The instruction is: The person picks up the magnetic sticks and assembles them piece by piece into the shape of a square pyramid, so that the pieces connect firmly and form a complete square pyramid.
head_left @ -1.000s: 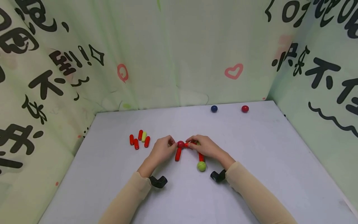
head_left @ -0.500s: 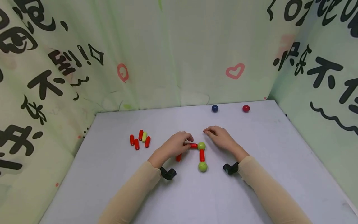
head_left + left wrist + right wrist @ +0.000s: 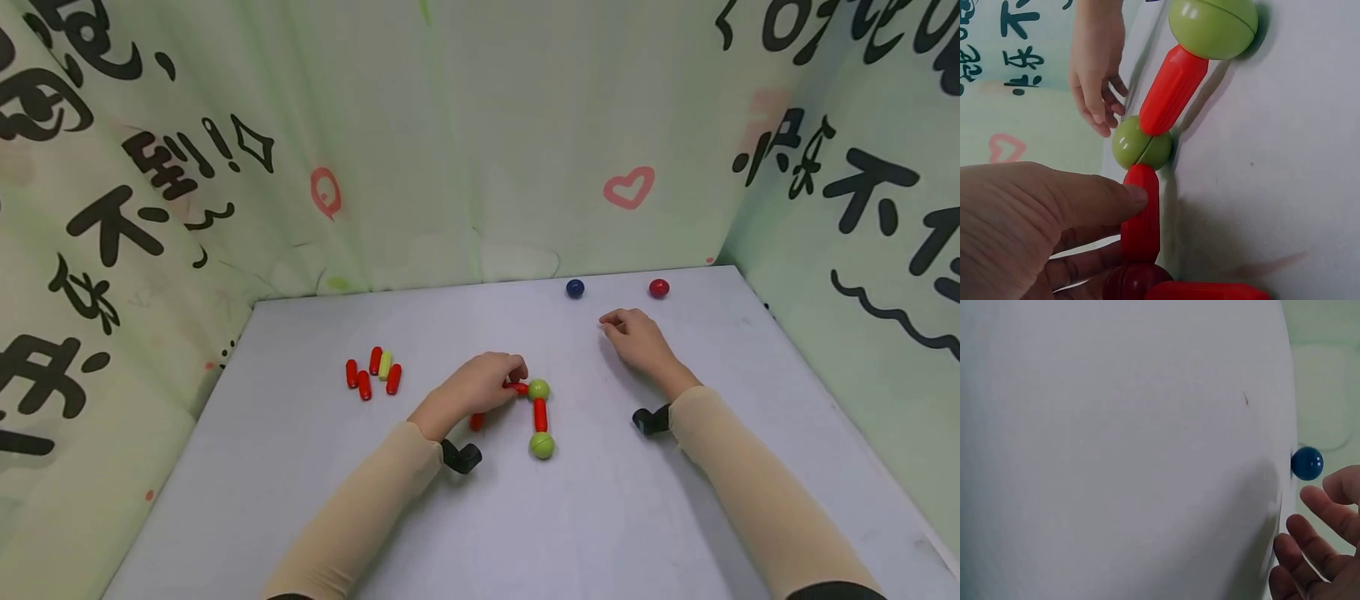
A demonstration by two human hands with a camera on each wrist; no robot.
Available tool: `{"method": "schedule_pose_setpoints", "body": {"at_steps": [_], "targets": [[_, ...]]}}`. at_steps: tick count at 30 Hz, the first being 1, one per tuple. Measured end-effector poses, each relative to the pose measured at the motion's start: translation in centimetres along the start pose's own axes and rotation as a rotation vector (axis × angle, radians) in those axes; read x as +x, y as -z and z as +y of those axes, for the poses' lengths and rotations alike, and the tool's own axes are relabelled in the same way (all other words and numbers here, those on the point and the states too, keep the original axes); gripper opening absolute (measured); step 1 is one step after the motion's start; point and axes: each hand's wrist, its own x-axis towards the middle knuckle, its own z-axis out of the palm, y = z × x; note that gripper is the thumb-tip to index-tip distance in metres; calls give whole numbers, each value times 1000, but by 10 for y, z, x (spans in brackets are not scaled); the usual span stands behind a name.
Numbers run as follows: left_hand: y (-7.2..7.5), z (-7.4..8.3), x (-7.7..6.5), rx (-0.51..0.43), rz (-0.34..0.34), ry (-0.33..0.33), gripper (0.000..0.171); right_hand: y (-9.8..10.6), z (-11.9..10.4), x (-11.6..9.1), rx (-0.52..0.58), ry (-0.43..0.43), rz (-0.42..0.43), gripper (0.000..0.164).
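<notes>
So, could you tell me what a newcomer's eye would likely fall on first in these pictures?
Probably the bold black lettering on the pale green cloth at both sides. Next, mid-table, the rod-and-ball chain, with the left hand pinching one red rod. Then the blue ball and red ball near the far edge, the right hand in front of them.

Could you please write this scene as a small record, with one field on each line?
Left hand: holds the middle red stick, between the chain's red ball and the far green ball
Right hand: holds nothing; near the far edge
Chain ends: near green ball, joined by a red stick; another red stick at the red ball
Loose sticks: four red, one yellow, left of the chain
Loose balls: blue ball, second red ball
</notes>
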Motion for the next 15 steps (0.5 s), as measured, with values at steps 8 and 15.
{"method": "schedule_pose_setpoints", "body": {"at_steps": [8, 15], "targets": [[0, -6, 1, -19, -5, 39, 18, 9, 16, 16, 1, -49, 99, 43], [0, -13, 0, -43, 23, 81, 17, 21, 35, 31, -36, -26, 152, 56]]}}
